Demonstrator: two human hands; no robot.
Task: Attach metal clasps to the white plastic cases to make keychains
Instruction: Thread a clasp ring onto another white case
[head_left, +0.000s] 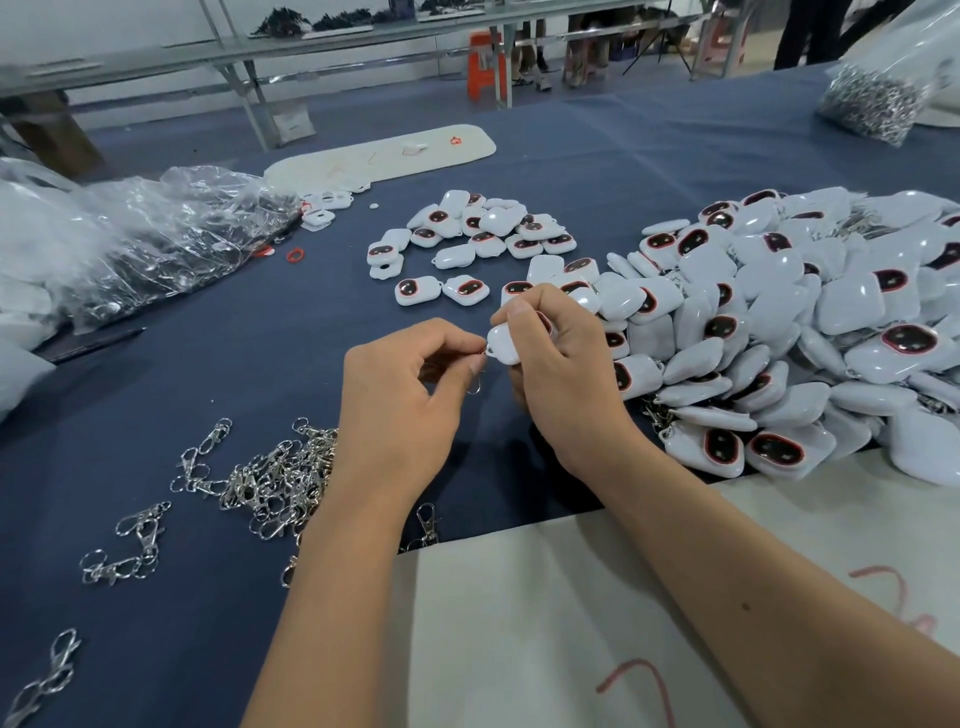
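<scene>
Now left hand (410, 395) pinches clasp (475, 382).

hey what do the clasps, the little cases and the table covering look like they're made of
Loose clasps: bright silvery metal, polished, catching glints. White cases: glossy hard plastic, judging by sharp highlights, with dark red-rimmed insets. Table covering: matte dark blue fabric, apparently woven, with soft creases and no shine.
</scene>
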